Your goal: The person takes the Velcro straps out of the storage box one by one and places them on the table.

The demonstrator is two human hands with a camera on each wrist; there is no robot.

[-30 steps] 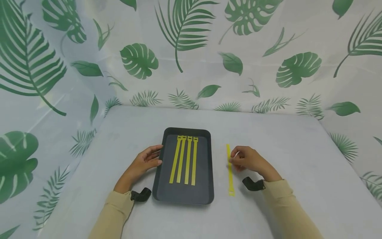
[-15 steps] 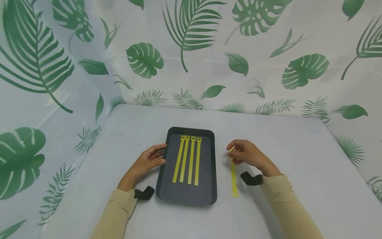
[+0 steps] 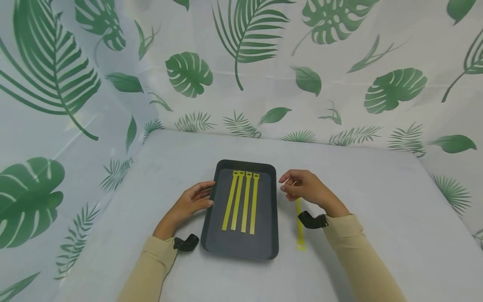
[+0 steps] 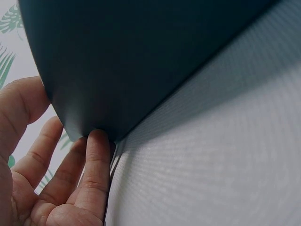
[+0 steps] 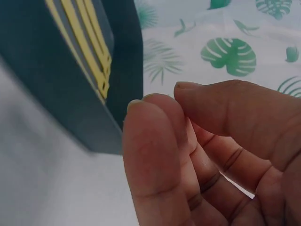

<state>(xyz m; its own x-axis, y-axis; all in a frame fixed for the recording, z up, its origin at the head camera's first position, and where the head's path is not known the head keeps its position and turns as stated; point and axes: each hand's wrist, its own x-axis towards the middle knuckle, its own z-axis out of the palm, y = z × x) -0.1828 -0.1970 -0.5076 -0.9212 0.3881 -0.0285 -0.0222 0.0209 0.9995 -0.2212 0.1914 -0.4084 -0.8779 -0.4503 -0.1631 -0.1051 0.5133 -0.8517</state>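
L hand (image 3: 190,204), fingers relaxed, touches L side of dark-grey rectangular tray (image 3: 238,246) w/ 4 flat yellow slotted strips (image 3: 246,203) inside; R hand (image 3: 307,187), loosely bent & empty, nr lone flat yellow strip (image 3: 300,235) R of tray.

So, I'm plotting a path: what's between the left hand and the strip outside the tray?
Head view: the tray, with four strips inside, then bare table.

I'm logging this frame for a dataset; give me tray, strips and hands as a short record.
Tray: dark, on the pale table
Strips in tray: four, yellow, slotted heads at far end
Loose strip: yellow, on table right of tray, partly hidden
Left hand: touching tray's left side
Right hand: near loose strip, nothing visible in its grip
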